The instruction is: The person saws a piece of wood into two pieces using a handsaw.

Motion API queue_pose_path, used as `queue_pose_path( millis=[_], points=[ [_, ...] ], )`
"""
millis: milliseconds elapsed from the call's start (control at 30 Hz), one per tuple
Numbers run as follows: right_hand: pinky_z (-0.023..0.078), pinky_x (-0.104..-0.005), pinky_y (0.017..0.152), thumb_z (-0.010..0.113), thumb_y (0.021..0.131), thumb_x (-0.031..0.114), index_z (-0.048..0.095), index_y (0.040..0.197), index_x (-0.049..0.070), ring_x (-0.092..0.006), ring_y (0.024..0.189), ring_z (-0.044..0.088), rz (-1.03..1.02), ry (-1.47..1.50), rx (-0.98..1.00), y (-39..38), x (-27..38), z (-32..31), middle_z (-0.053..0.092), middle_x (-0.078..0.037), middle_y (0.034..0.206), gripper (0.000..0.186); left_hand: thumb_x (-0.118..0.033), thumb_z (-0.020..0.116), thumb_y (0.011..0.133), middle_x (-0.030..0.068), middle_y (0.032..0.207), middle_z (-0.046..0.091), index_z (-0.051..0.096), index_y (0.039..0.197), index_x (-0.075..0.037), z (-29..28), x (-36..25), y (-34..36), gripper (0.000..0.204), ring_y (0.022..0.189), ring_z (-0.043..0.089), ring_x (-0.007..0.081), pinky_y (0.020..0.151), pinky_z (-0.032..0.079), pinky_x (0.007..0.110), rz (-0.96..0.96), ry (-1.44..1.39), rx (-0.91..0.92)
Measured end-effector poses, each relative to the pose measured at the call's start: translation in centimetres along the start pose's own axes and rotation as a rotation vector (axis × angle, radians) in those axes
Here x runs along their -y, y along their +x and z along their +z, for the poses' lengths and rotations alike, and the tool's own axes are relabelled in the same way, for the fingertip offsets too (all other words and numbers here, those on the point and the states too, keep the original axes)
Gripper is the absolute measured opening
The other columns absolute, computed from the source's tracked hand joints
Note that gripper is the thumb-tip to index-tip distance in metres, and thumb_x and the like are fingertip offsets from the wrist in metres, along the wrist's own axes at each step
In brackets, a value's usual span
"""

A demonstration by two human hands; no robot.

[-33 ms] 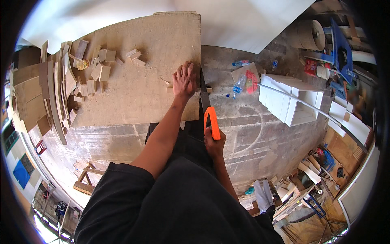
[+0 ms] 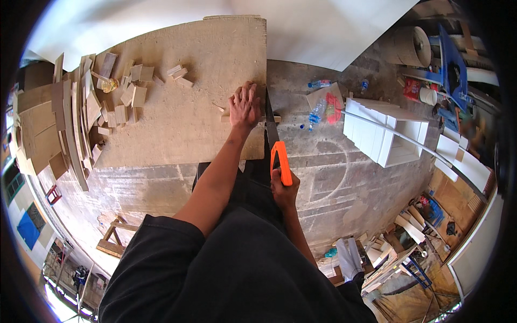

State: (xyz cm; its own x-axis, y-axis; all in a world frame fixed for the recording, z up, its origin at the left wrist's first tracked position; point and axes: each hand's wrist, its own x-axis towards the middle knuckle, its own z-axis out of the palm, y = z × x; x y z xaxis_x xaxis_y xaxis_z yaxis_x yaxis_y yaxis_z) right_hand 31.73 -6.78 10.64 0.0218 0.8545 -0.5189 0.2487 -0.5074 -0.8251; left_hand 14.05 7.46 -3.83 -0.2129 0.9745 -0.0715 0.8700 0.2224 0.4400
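Note:
My left hand (image 2: 245, 110) lies over a small wooden strip (image 2: 224, 119) near the right edge of a large wooden tabletop (image 2: 177, 140). Its fingers stretch past the strip, slightly spread, and the palm presses down on it. The strip's other end pokes out beyond the edge. Wrapped in my right hand (image 2: 284, 189) is the orange handle of a handsaw (image 2: 280, 156). Its dark blade points away from me along the tabletop's right edge, across the strip. Whether the teeth have cut into the wood cannot be made out.
Wood offcuts (image 2: 139, 97) and a stack of long boards (image 2: 67, 121) occupy the tabletop's left side. On the floor to the right are plastic bottles (image 2: 318, 112), a white cabinet (image 2: 385, 129) and a long pole (image 2: 401, 134). Scrap wood (image 2: 385, 253) lies at lower right.

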Motion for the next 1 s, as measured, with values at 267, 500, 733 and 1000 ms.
queue_pose_path(
  millis=[267,500,733,1000],
  points=[
    [0.039,-0.0291,0.047,0.066,0.094,0.012,0.065,0.080,0.002,-0.0096,0.049,0.053,-0.066,-0.022,-0.131,-3.3,4.0,-2.7,0.054,0.000,0.056,0.018,-0.027,0.055,0.094,0.0064,0.150,0.041,0.044,0.143,-0.015,0.4,0.4,-0.4,0.052,0.135,0.040,0.0311,0.105,0.034,0.048,-0.021,-0.062,-0.010],
    [0.052,-0.0289,0.082,0.075,0.091,0.013,0.071,0.108,-0.001,-0.0126,0.088,0.068,-0.307,-0.148,-0.223,14.2,-3.0,-1.1,0.074,-0.009,0.092,0.023,-0.028,0.055,0.094,0.0064,0.149,0.042,0.045,0.142,-0.015,-0.3,-0.1,0.1,0.051,0.135,0.040,0.0311,0.105,0.034,0.049,-0.032,-0.035,0.011],
    [0.045,-0.0265,0.057,0.080,0.087,0.021,0.071,0.108,-0.001,-0.0100,0.060,0.058,0.143,0.047,-0.108,18.9,-5.5,1.7,0.070,-0.005,0.081,0.032,-0.028,0.055,0.093,0.0055,0.149,0.042,0.044,0.142,-0.015,-0.2,-0.4,0.2,0.052,0.136,0.039,0.0308,0.105,0.034,0.049,-0.037,-0.017,0.022],
    [0.037,-0.0268,0.040,0.076,0.091,0.020,0.070,0.092,0.004,-0.0074,0.042,0.045,0.293,0.318,0.039,19.3,-6.5,1.5,0.054,0.002,0.058,0.018,-0.027,0.058,0.092,0.0049,0.148,0.043,0.045,0.141,-0.015,-0.3,-0.3,0.2,0.052,0.134,0.040,0.0304,0.105,0.034,0.049,-0.049,-0.015,0.021]
  ],
)
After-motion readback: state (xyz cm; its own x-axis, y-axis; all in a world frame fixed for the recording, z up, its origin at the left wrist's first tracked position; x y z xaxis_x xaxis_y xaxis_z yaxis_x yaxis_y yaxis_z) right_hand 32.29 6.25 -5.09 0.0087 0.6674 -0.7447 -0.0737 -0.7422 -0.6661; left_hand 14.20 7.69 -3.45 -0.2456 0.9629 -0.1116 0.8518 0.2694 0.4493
